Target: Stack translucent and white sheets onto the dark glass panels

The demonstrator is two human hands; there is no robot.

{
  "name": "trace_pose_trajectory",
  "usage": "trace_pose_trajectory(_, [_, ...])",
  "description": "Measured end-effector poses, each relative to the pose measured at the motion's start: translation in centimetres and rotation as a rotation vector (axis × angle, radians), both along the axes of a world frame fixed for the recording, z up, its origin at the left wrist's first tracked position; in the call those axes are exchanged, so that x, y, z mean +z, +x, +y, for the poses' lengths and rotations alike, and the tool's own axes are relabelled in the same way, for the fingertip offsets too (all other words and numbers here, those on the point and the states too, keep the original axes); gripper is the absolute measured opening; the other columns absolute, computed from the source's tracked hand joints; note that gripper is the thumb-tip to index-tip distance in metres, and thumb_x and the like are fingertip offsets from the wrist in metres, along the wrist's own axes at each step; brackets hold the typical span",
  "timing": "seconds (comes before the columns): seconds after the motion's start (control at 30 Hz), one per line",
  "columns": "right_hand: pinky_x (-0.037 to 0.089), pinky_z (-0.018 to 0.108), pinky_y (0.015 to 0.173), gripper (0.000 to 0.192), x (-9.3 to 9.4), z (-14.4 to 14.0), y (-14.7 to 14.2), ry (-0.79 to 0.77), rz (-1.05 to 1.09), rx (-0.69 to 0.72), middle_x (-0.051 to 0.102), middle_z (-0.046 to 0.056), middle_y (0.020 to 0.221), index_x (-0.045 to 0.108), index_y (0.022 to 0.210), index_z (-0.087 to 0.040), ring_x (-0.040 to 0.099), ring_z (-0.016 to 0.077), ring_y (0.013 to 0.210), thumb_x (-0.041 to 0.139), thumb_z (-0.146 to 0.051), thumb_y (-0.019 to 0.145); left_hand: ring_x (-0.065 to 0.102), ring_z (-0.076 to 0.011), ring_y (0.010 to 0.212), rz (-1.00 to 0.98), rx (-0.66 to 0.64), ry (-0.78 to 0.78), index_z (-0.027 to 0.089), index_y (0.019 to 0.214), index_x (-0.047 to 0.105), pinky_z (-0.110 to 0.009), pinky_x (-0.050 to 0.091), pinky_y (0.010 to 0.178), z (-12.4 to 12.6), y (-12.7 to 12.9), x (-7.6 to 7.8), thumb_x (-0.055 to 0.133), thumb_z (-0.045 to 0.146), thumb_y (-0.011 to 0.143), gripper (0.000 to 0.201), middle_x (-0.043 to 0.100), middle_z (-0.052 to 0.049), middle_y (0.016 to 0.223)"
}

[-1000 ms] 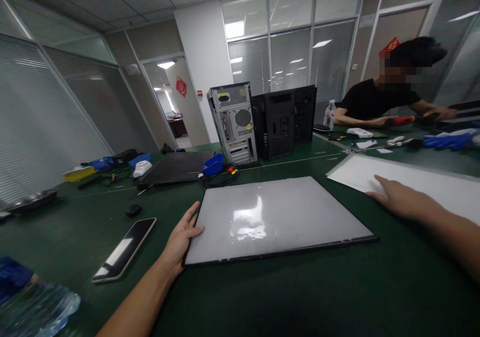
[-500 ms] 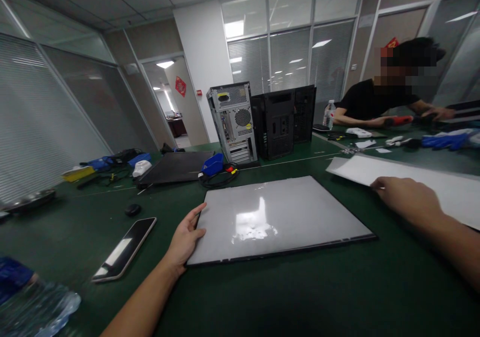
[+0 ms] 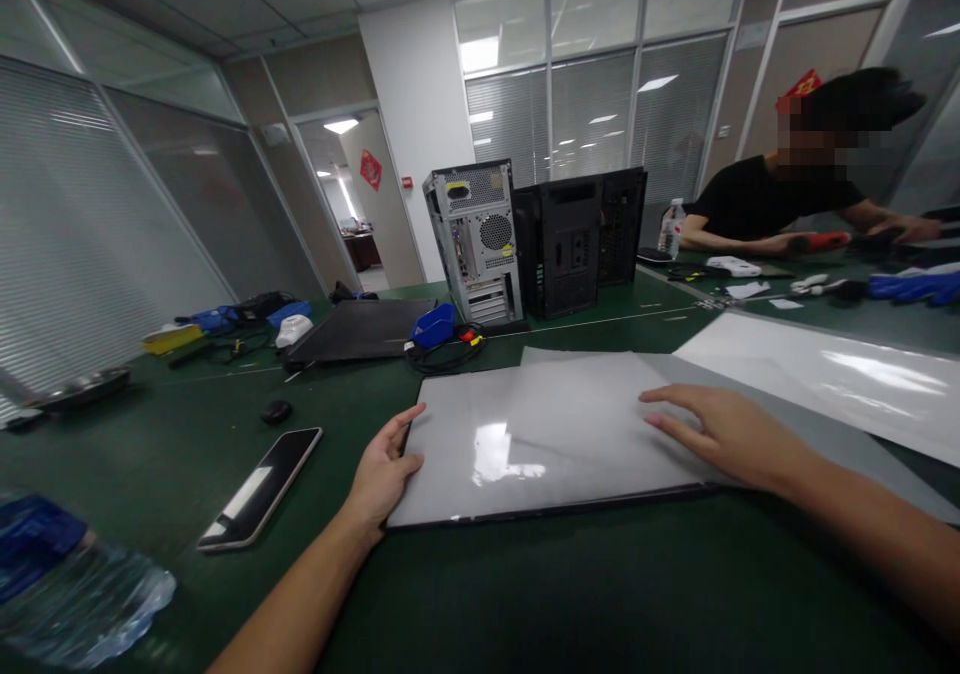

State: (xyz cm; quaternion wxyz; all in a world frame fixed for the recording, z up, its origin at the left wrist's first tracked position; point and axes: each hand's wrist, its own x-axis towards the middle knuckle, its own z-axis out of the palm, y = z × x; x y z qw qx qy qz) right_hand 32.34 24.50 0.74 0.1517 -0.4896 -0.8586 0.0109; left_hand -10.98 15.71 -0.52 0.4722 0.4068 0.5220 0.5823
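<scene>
In the head view, a flat white display panel (image 3: 450, 454) with a thin black frame lies on the green table. My left hand (image 3: 386, 469) grips its left edge, thumb on the face and fingers along the side. A thin translucent sheet (image 3: 577, 384) overlaps the panel's right part and reaches far out to the right. Over this sheet is my right hand (image 3: 735, 439), open, with thumb and forefinger apart; whether it touches the sheet I cannot tell. Beyond it lies a glossy white sheet (image 3: 795, 344).
A phone (image 3: 262, 489), a small black round object (image 3: 276, 412) and a water bottle (image 3: 75, 584) are at left. Behind stand computer cases (image 3: 480, 244), a blue bin (image 3: 433, 326) and a dark flat panel (image 3: 364, 329). Across the table, a person (image 3: 765, 199) holds a red tool.
My right hand has moved left from the sheet's corner to above the panel, its fingers now apart. The translucent sheet now overlaps the panel. My left hand keeps its grip.
</scene>
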Motion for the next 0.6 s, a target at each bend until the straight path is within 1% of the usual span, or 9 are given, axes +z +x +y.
trace_pose_trajectory(0.1, [0.048,0.054,0.088,0.066,-1.3,0.9,0.8,0.069,-0.117,-0.185,0.06,0.011,0.126,0.063,0.122,-0.022,0.059,0.0327,0.105,0.033,-0.069,0.088,0.062,-0.0242,0.111,0.046,0.003,-0.004,0.023,0.133,0.051,-0.026,0.053,0.072,0.1,-0.3,-0.3,0.066,0.005,0.063,0.073,0.044,-0.01,0.149])
trace_pose_trajectory(0.17, [0.049,0.054,0.084,0.069,-2.1,1.5,1.4,0.07,-0.155,-0.231,0.058,0.013,0.127,0.065,0.121,-0.02,0.06,0.0333,0.102,0.032,-0.071,0.087,0.06,-0.0248,0.115,0.059,0.01,-0.006,0.023,0.132,0.053,-0.026,0.053,0.074,0.1,-0.4,-0.4,0.067,0.006,0.064,0.071,0.043,-0.01,0.149])
trace_pose_trajectory(0.2, [0.05,0.053,0.084,0.069,-2.4,1.6,1.5,0.062,-0.153,-0.228,0.058,0.014,0.128,0.064,0.121,-0.02,0.06,0.0331,0.102,0.031,-0.071,0.087,0.06,-0.0252,0.116,0.059,0.016,-0.007,0.023,0.131,0.054,-0.026,0.053,0.075,0.1,-0.4,-0.4,0.067,0.006,0.064,0.071,0.044,-0.01,0.149])
trace_pose_trajectory(0.27, [0.047,0.053,0.092,0.068,-2.7,1.7,1.3,0.042,-0.115,-0.174,0.058,0.012,0.129,0.063,0.124,-0.021,0.058,0.0322,0.109,0.032,-0.07,0.088,0.059,-0.0257,0.116,0.051,0.029,-0.012,0.022,0.13,0.055,-0.027,0.052,0.077,0.1,-0.2,-0.3,0.068,0.006,0.063,0.07,0.044,-0.01,0.149])
trace_pose_trajectory(0.33, [0.042,0.05,0.102,0.066,-2.5,1.5,0.9,0.015,-0.042,-0.096,0.055,0.009,0.134,0.06,0.129,-0.022,0.053,0.0296,0.119,0.034,-0.068,0.089,0.06,-0.0252,0.115,0.042,0.043,-0.025,0.022,0.13,0.055,-0.028,0.052,0.079,0.1,0.0,0.0,0.068,0.006,0.064,0.07,0.045,-0.01,0.148])
trace_pose_trajectory(0.4, [0.037,0.046,0.108,0.064,-2.1,1.3,0.5,-0.011,0.031,-0.055,0.053,0.006,0.138,0.056,0.134,-0.023,0.049,0.0261,0.125,0.033,-0.065,0.091,0.062,-0.0239,0.112,0.036,0.055,-0.047,0.022,0.131,0.055,-0.028,0.052,0.079,0.1,0.2,0.2,0.067,0.006,0.066,0.069,0.045,-0.009,0.148])
trace_pose_trajectory(0.47, [0.037,0.046,0.109,0.062,-1.7,1.2,0.5,-0.013,0.051,-0.049,0.052,0.005,0.138,0.057,0.133,-0.024,0.048,0.0251,0.126,0.032,-0.063,0.092,0.062,-0.0228,0.111,0.033,0.068,-0.065,0.023,0.132,0.055,-0.027,0.052,0.079,0.1,0.3,0.3,0.065,0.006,0.067,0.067,0.046,-0.008,0.148])
trace_pose_trajectory(0.53, [0.038,0.048,0.107,0.06,-1.6,1.3,0.8,-0.001,0.006,-0.042,0.053,0.005,0.137,0.062,0.127,-0.026,0.05,0.0266,0.124,0.033,-0.064,0.091,0.061,-0.0222,0.114,0.031,0.078,-0.081,0.023,0.131,0.055,-0.025,0.052,0.079,0.1,0.3,0.4,0.063,0.004,0.068,0.066,0.046,-0.007,0.148])
trace_pose_trajectory(0.6, [0.04,0.05,0.105,0.059,-1.7,1.4,1.0,0.006,-0.056,-0.04,0.053,0.005,0.137,0.064,0.125,-0.028,0.051,0.0279,0.122,0.034,-0.065,0.09,0.059,-0.0215,0.117,0.029,0.082,-0.092,0.024,0.13,0.056,-0.024,0.052,0.079,0.1,0.3,0.4,0.061,0.002,0.069,0.065,0.046,-0.006,0.148])
